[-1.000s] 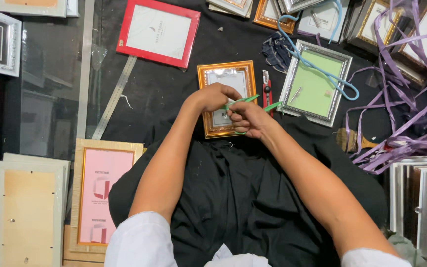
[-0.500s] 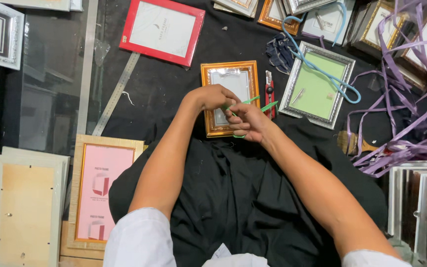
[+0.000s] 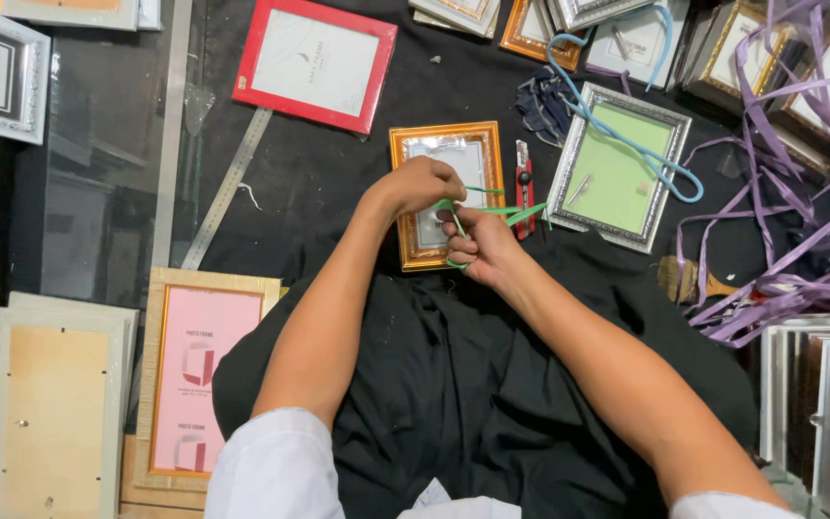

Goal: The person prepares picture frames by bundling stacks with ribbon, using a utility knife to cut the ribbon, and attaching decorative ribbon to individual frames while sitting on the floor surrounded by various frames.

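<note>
A small gold-edged picture frame (image 3: 488, 146) lies on a black cloth (image 3: 453, 384) in front of me. Both hands meet over its lower half. My left hand (image 3: 421, 185) pinches a thin green ribbon (image 3: 521, 212) from above. My right hand (image 3: 480, 245) grips the same ribbon just below, fingers curled around a loop of it. The ribbon's loose ends stick out to the right, toward a red box cutter (image 3: 524, 185) lying beside the frame. The frame's lower part is hidden by my hands.
A red frame (image 3: 315, 63) lies at the back, a silver frame with a green insert (image 3: 617, 169) and a blue cord (image 3: 626, 144) to the right. Purple ribbons (image 3: 790, 240) pile far right. A metal ruler (image 3: 226, 188), a pink-insert frame (image 3: 200, 375) and stacked frames sit left.
My hands stay over the gold frame, working the green ribbon; the fingers have shifted slightly and the ribbon's loop now shows below my left hand.
</note>
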